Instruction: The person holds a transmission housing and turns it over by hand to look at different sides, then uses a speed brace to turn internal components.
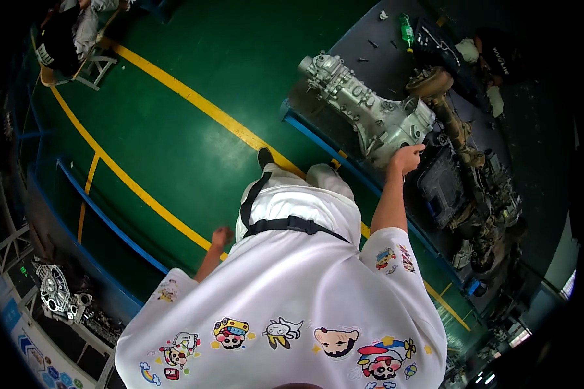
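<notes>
My right hand [407, 159] is at the near end of a silver metal gearbox housing [370, 107], which lies on the dark bench. Its fingers are curled closed beside the wide end of the housing; whatever they hold, if anything, is hidden. Down by my left side hangs my left hand [222, 236], away from any bench. It is small and blurred, so its fingers cannot be made out.
Right of the housing lie a rusty axle part [457, 123], a dark ribbed pan [440, 181] and a green bottle [406, 31]. Blue edging [331, 146] borders the bench. Another bench [97, 253] stands left; a seated person [61, 42] is far left.
</notes>
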The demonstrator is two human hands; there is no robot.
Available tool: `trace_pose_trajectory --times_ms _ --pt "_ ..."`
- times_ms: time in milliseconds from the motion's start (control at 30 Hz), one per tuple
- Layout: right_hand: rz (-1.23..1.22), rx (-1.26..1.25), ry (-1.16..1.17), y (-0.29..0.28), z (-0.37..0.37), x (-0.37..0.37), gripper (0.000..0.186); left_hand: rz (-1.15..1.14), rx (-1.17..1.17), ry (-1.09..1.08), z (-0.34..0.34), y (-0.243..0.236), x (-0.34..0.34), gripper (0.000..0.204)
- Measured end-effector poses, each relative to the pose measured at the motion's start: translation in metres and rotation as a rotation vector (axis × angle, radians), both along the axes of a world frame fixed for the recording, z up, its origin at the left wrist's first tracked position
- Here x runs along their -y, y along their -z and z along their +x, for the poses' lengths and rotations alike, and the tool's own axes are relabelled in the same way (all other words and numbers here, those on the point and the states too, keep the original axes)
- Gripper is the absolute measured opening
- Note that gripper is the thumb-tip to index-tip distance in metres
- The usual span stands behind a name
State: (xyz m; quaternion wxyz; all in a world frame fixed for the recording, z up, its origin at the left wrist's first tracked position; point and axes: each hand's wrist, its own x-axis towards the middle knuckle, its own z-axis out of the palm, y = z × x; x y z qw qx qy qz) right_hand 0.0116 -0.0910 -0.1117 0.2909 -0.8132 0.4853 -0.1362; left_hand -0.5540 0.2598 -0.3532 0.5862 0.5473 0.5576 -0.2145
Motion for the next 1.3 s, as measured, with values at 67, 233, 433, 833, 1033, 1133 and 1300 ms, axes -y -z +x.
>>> trace_pose_trajectory --times_ms 67,233,433,833,1033,1133,1300 --pt "-0.027 0.043 -0.013 0.004 -0.001 0.011 0.071 -0.139 -0.098 -0.232 0.006 0.002 0.012 0.031" --pt "0.0 0.025 -0.036 0.002 0.009 0.006 0.07 0.014 0.069 0.012 0.044 -0.056 0.023 0.029" --pt "-0.109 0.072 -0.156 0.009 0.031 0.029 0.071 -0.028 0.183 -0.215 0.091 -0.085 -0.001 0.025" --pt "-0.084 0.002 -0.114 0.023 0.034 0.033 0.07 -0.086 0.041 -0.076 0.102 -0.049 -0.017 0.027" --pt "-0.653 -0.354 -0.467 0.046 0.028 0.073 0.042 0.113 0.187 0.616 0.147 -0.008 -0.044 0.019" --pt "-0.599 -0.223 -0.454 0.067 0.032 0.074 0.055 0.125 0.233 0.329 0.18 -0.006 -0.057 0.023" --pt "-0.064 -0.149 -0.053 0.013 0.033 0.025 0.071 0.044 0.293 0.11 0.237 -0.043 -0.086 0.026"
